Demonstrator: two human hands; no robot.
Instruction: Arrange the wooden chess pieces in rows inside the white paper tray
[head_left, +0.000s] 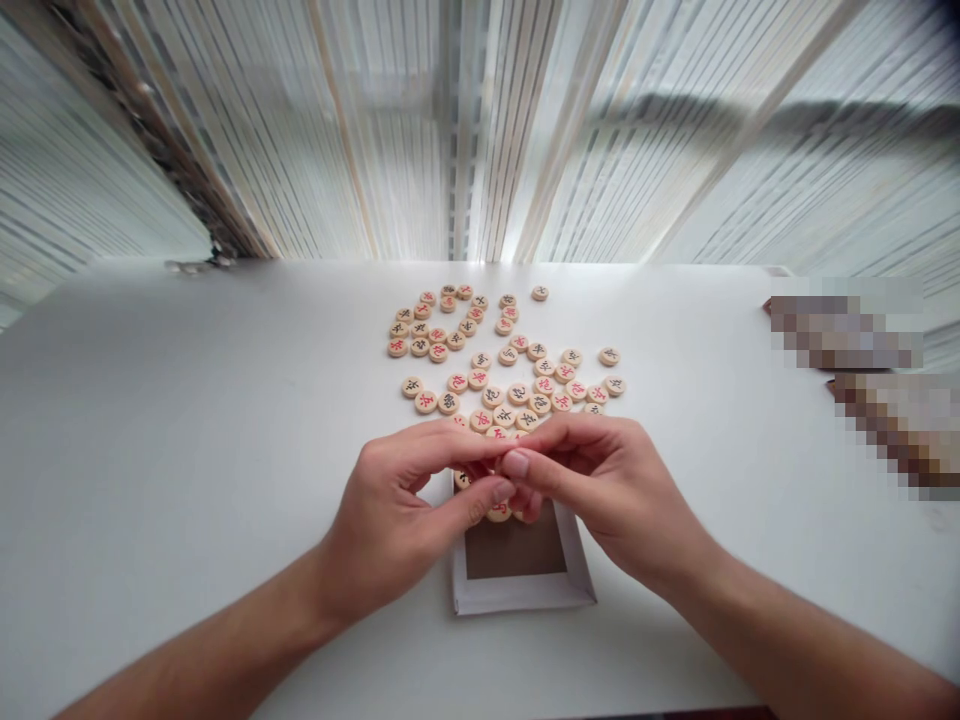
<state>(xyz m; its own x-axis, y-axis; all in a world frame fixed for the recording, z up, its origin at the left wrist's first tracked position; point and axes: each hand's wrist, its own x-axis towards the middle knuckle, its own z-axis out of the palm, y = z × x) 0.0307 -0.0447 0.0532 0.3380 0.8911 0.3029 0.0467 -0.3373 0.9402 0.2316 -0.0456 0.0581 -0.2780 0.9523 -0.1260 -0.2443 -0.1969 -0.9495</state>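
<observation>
Several round wooden chess discs [501, 366] with red and black characters lie scattered on the white table [187, 420]. A small white box [520, 560] with a brown inside sits near the front edge, with a few discs at its far end. My left hand [397, 515] and my right hand [600, 480] meet just above the box's far end. Both are pinched, fingertips touching each other. A disc [499, 511] shows right under the fingertips; whether either hand grips it I cannot make out.
Striped curtains hang behind the table. At the right edge lie two blurred-out flat objects [847, 330]. A small dark clutter [196, 265] sits at the table's far left corner.
</observation>
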